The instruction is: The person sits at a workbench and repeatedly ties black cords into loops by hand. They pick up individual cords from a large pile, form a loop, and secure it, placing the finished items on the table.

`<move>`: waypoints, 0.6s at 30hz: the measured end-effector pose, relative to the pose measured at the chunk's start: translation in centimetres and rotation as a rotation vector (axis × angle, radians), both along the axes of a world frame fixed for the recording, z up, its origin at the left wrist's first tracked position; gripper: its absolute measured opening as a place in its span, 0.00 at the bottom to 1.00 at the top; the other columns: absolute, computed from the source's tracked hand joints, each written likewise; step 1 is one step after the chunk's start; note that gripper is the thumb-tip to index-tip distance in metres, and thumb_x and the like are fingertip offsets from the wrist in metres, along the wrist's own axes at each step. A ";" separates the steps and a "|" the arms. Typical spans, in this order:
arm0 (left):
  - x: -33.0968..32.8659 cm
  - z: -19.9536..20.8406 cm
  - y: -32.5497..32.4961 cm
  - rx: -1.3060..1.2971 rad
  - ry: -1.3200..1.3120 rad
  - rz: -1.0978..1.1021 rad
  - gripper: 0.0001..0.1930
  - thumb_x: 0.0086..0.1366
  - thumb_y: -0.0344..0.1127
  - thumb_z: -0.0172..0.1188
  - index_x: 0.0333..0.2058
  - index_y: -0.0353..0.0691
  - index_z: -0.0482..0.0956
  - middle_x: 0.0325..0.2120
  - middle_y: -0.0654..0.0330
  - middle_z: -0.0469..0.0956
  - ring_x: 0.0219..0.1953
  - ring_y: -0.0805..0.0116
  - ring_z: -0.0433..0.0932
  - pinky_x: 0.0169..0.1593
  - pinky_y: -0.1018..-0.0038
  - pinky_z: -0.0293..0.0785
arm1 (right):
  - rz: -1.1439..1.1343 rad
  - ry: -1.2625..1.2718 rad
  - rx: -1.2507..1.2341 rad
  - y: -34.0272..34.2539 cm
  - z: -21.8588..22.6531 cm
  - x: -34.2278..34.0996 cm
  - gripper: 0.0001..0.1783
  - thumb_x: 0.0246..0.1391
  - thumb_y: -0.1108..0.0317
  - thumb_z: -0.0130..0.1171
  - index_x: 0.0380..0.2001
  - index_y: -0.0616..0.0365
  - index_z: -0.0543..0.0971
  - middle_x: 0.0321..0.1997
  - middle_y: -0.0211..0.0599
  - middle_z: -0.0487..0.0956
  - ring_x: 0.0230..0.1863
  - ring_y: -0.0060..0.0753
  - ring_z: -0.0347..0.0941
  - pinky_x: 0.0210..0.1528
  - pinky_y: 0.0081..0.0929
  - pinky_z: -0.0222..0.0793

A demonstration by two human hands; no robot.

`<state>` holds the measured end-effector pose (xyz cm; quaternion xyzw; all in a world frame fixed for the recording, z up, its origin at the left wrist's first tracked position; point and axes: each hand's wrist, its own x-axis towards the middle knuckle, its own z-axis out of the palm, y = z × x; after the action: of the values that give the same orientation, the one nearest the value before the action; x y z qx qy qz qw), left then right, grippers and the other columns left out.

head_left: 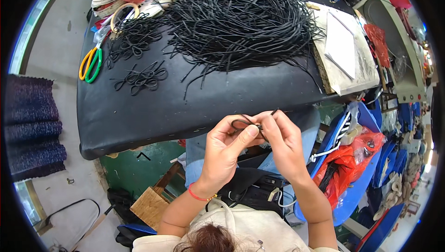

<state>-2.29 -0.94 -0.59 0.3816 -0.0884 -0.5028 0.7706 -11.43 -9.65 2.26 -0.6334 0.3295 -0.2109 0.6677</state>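
Observation:
A thin black cord (239, 122) is looped between my two hands, just off the near edge of the black-covered table. My left hand (225, 148) pinches it, thumb on top, with one loop standing out beside the thumb. Fingers closed, my right hand (283, 143) grips the cord close to the left thumb, and a short dark end shows above its fingertips. Part of the cord is hidden by the fingers. On the table lie a big heap of loose black cords (241, 20) and, to the left, a small group of tied black bows (141, 78).
Scissors (91, 64) with orange and green handles lie at the table's left. More looped cords (132, 39) and tape rolls (124, 16) sit behind them. A worn board (366, 73) carries a white pad (340, 43). A blue bin (354, 182) with red bags stands at right.

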 end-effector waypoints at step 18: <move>-0.3 0.5 0.4 0.117 -0.280 -0.195 0.07 0.61 0.30 0.56 0.36 0.33 0.75 0.22 0.67 0.73 0.22 0.82 0.67 0.26 0.84 0.64 | -0.146 -0.072 -0.079 -0.7 -0.8 -0.4 0.17 0.54 0.67 0.57 0.15 0.58 0.67 0.16 0.22 0.67 0.20 0.10 0.57 0.21 0.14 0.54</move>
<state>-2.58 -0.53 -0.06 0.4819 -0.2021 -0.5212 0.6747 -11.82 -10.33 1.42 -0.6254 0.3420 -0.2944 0.6365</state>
